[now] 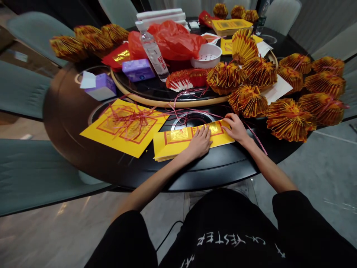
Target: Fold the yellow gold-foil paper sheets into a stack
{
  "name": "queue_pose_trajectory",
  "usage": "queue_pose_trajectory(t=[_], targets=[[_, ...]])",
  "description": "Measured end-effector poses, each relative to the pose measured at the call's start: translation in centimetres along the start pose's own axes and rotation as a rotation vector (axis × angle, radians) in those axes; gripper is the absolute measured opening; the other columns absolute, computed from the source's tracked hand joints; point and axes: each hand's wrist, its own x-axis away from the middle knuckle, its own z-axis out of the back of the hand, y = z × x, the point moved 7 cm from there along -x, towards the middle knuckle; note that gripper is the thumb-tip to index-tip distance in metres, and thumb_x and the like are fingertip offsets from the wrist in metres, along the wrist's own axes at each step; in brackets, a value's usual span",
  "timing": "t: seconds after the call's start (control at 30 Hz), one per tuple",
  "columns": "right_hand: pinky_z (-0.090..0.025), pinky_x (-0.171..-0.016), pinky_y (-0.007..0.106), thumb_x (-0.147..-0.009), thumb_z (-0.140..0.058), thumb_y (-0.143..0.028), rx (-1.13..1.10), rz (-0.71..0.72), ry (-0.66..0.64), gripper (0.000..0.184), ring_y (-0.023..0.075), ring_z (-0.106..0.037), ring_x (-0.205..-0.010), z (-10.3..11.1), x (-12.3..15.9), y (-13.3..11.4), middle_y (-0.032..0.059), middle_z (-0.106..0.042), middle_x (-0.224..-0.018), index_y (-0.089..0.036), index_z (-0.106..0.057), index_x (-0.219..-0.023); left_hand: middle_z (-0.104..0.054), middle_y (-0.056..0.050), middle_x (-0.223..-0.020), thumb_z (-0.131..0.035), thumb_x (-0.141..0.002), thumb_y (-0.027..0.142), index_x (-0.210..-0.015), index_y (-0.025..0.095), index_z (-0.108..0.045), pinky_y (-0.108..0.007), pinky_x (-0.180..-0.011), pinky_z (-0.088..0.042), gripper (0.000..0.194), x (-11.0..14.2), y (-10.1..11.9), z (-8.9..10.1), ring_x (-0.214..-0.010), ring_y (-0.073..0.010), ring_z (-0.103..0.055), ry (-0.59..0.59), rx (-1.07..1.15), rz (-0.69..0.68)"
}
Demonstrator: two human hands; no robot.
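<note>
Yellow joss paper (177, 137) is lying near the front edge of the glossy black counter (131, 174), folded into a long, narrow stack whose layered edges are showing at its left end. Red printed borders are framing shiny gold foil panels on its upper face. The left hand (200, 142) is resting flat across the middle, its fingers stretching out slightly apart. The right hand (237, 129) is touching the right end, its fingers bending near the far edge; I cannot tell whether they are pinching the paper.

Just left of the stack, 1 broad, flat yellow sheet (134, 148) with similar printing is lying at a slant, and a loose tangle of thin pink-red strings (131, 121) is sprawling over it. More strands are trailing behind the joss paper.

Farther back, a round turntable (195, 104) with a smooth tan rim is carrying a clear plastic bottle (153, 52), a boxy purple tissue pack (138, 70), a crumpled, filmy red bag (178, 39), a perforated white plastic basket (206, 56) and a curving row of white-edged red slips (186, 79). Gold-and-red pleated paper bundles (248, 101) are fanning into ridged, rounded shapes on the right, with others clustering at the far left and 3 at the back.
</note>
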Motion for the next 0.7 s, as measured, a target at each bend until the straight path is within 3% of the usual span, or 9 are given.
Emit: queue_pose_trajectory(t=[0.17,0.3,0.53,0.7], targets=[[-0.058,-0.096,0.044,-0.095,-0.058,-0.026,-0.079,-0.025,-0.017,0.046,0.0291,-0.072,-0.107,-1.0,2.5,-0.7,0.0135,-0.076,-0.124,-0.02,-0.063,-0.141,-0.03,-0.03,-0.17,-0.036,-0.107,0.034,-0.158,-0.007,-0.037,-0.056,-0.129,-0.03,0.066,0.2,-0.3,0.0,-0.161,-0.04,-0.026,0.015,0.05,0.009],[-0.06,-0.095,0.041,-0.097,-0.055,-0.022,-0.046,-0.041,-0.057,0.055,0.0272,-0.075,-0.106,-1.6,4.2,-0.9,0.0136,-0.076,-0.13,-0.021,-0.055,-0.152,-0.019,-0.031,-0.173,-0.039,-0.105,0.035,-0.16,-0.009,-0.03,-0.056,-0.131,-0.027,0.071,0.4,-0.4,0.2,-0.164,-0.0394,-0.015,0.109,0.11,-0.014],[-0.055,-0.107,0.048,-0.101,-0.05,-0.017,0.058,0.016,-0.112,0.051,0.0286,-0.069,-0.127,-1.5,4.5,-1.7,0.0193,-0.07,-0.141,-0.014,-0.058,-0.151,-0.024,-0.031,-0.171,-0.036,-0.106,0.036,-0.159,-0.006,-0.034,-0.058,-0.13,-0.027,0.068,0.6,-0.8,-0.8,-0.163,-0.0399,-0.017,0.133,0.138,0.012],[-0.055,-0.107,0.047,-0.103,-0.044,-0.008,0.166,0.102,-0.175,0.042,0.0261,-0.069,-0.131,-1.8,4.6,-2.7,0.0173,-0.077,-0.128,-0.014,-0.072,-0.134,-0.026,-0.032,-0.171,-0.04,-0.105,0.04,-0.161,-0.005,-0.03,-0.06,-0.13,-0.025,0.072,0.9,-0.9,-0.3,-0.163,-0.0407,-0.018,0.192,0.166,0.031]])
